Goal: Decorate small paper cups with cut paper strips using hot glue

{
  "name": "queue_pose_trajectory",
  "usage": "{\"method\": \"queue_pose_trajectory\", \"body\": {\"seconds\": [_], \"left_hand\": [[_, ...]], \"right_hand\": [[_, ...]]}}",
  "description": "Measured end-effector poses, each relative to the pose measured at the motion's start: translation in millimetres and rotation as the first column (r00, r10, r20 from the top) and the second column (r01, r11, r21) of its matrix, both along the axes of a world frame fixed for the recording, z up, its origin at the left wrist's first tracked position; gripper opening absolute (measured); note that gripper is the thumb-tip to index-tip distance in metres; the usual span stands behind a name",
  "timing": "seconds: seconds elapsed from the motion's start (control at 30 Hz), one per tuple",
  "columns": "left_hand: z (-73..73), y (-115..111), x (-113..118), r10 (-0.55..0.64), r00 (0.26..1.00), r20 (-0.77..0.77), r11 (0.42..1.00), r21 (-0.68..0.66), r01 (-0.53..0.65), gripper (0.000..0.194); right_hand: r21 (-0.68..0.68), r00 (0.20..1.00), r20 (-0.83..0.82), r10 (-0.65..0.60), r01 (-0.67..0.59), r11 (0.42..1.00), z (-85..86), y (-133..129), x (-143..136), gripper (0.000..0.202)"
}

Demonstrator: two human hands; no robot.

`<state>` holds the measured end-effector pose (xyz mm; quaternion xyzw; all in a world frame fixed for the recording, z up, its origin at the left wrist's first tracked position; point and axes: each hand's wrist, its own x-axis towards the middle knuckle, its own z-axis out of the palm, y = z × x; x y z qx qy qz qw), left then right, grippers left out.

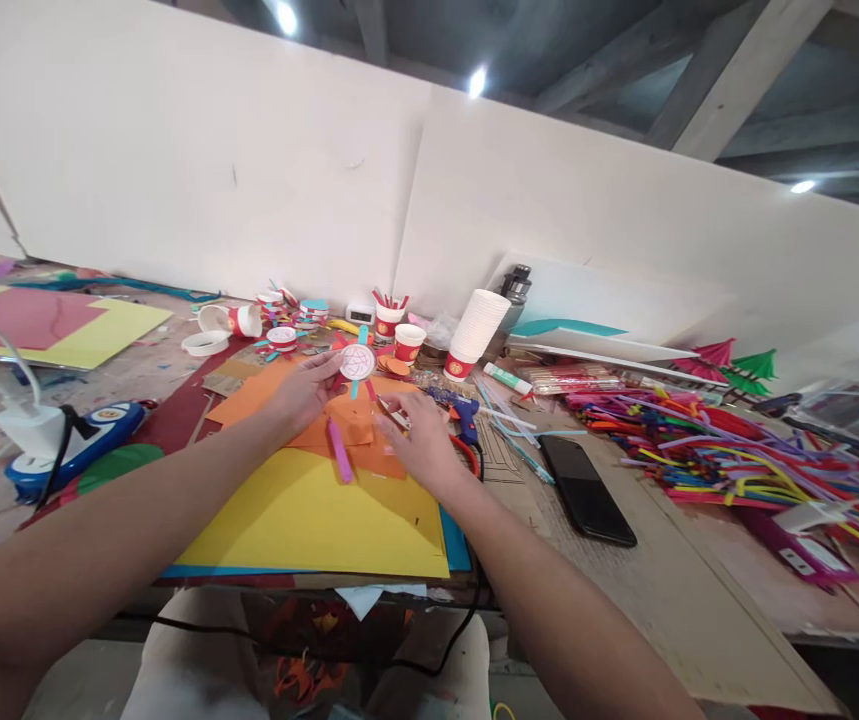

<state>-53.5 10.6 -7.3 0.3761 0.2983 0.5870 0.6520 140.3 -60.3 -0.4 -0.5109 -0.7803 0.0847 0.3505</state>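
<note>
My left hand (pixel 307 395) pinches a small paper-cup craft piece (pixel 358 362) with a round white face, drawn lines and red and blue strips sticking out around it. Close by on the right, my right hand (pixel 420 440) has its fingers curled near a red strip of the piece; a small dark-tipped thing shows at its fingertips, too small to name. Beneath both hands lie orange paper sheets (pixel 354 415) on top of a yellow sheet (pixel 316 515). A pink-purple marker (pixel 339 450) rests on the paper between my forearms.
A paper cup stack (pixel 478 325), single cups (pixel 409 343) and finished-looking pieces (pixel 313 312) stand along the back. To the right are a blue glue gun (pixel 465 415), a glue stick (pixel 508 378), a phone (pixel 586 490) and pipe cleaners (pixel 729 440). A blue power strip (pixel 76 450) lies left.
</note>
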Motion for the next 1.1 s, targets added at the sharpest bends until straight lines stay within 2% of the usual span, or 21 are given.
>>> {"method": "queue_pose_trajectory", "body": {"seconds": [0.07,0.2,0.37,0.53,0.73,0.8,0.9,0.97,1.1], "left_hand": [[-0.7,0,1,-0.048,0.999,0.017,0.999,0.024,0.048,0.029],[0.2,-5,4,-0.129,0.992,-0.001,0.989,0.07,0.128,0.029],[4.6,-14,10,-0.189,0.978,-0.092,0.972,0.126,0.2,0.031],[7.0,-21,15,-0.189,0.97,-0.152,0.969,0.131,0.209,0.031],[5.1,-22,17,-0.172,0.967,-0.186,0.974,0.116,0.196,0.036],[3.7,-20,16,-0.149,0.966,-0.21,0.979,0.106,0.174,0.039],[2.9,-17,14,-0.055,0.947,-0.316,0.987,0.128,0.1,0.044],[3.8,-15,13,0.041,0.904,-0.426,0.98,0.195,0.047,0.045],[8.6,-18,18,0.216,0.797,-0.564,0.941,0.337,-0.016,0.047]], "right_hand": [[-0.012,0.992,-0.13,-0.011,0.01,1.0,-1.6,5,2,0.016],[-0.026,0.939,-0.343,0.007,-0.017,1.0,-1.4,7,3,0.019],[-0.119,0.871,-0.491,0.022,-0.092,0.989,-0.2,8,0,0.027],[-0.16,0.793,-0.609,0.011,-0.137,0.978,-3.7,12,-1,0.029],[-0.284,0.614,-0.784,-0.094,-0.22,0.933,-5.9,14,-3,0.032],[-0.317,0.532,-0.833,-0.152,-0.233,0.92,-3.1,14,-4,0.035],[-0.351,0.44,-0.87,-0.222,-0.238,0.905,4.2,12,-4,0.039],[-0.365,0.428,-0.871,-0.242,-0.232,0.902,8.6,11,-3,0.039],[-0.376,0.458,-0.853,-0.251,-0.204,0.904,10.4,10,-2,0.039]]}}
